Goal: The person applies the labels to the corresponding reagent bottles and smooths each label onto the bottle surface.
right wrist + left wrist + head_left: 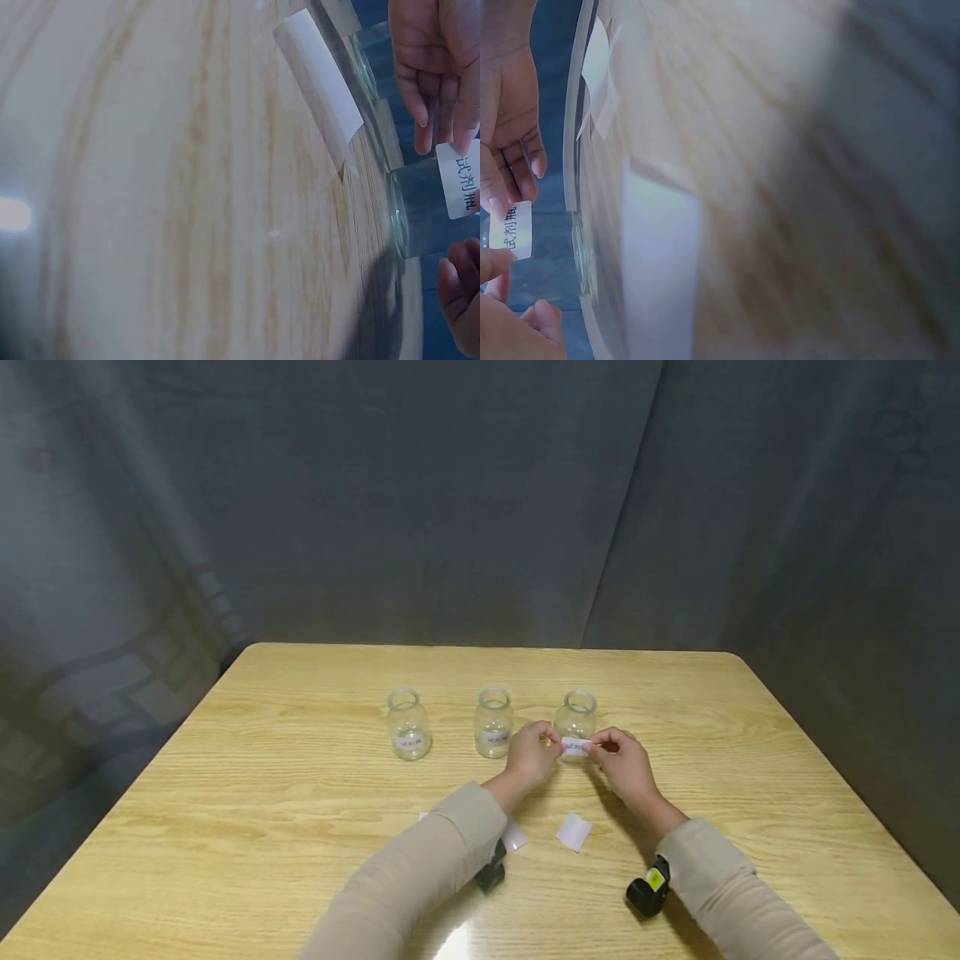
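Between both hands a small white label (576,747) with dark handwriting is held flat across the front of the right-hand glass jar (577,720). My left hand (532,752) pinches the label's left end between thumb and forefinger. The right hand (624,767) pinches the opposite end the same way. In the right wrist view the label (457,180) overlaps the jar's lower side, with Chinese characters on it. The middle jar (493,714) and the left jar (407,718) stand upright in the same row, each bearing a similar label low on its front.
A square of white paper (574,832) lies on the wooden table (300,810) in front of the hands. Another white piece (513,837) is partly hidden by the left sleeve. Black wrist devices (649,889) hang beneath both cuffs. A dark curtain (450,510) closes off the back.
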### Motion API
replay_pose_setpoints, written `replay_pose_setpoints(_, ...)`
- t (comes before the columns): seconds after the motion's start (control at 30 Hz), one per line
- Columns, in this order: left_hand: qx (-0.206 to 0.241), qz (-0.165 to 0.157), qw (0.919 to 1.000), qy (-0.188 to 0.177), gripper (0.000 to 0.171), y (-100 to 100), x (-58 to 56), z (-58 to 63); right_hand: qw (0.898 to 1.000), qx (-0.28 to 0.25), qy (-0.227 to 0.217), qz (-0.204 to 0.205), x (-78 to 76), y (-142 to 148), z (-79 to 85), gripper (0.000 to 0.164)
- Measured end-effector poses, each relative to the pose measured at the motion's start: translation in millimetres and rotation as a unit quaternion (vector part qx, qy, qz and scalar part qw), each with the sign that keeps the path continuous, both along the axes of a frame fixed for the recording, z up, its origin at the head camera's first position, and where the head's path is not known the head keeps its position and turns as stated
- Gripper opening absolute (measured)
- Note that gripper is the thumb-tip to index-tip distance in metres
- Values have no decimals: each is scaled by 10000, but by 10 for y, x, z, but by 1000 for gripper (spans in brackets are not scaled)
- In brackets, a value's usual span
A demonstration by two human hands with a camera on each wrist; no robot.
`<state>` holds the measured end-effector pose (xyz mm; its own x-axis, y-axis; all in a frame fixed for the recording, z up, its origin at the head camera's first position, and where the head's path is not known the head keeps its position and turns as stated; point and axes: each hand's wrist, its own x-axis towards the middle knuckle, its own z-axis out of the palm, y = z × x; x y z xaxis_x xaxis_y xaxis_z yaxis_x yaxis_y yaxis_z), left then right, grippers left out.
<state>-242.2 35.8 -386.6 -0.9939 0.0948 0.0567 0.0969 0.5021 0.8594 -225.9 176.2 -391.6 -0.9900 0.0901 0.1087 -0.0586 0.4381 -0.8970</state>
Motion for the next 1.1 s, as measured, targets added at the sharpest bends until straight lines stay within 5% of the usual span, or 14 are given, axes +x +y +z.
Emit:
replay_pose_setpoints(0.33, 396, -101, 9988, -282, 5, 5, -30, -7, 9999, 85, 70, -80, -19, -7, 8, 13)
replay_pose_setpoints(0.8, -6, -136, 9999, -14, 5, -5, -12, 9, 9970, 622, 340, -304, 2, -5, -7, 12)
replay_pose_setpoints(1.1, 286, -117, 9994, 179, 11, 0, -24, -9, 9977, 590, 306, 109, -60, 86, -8, 47)
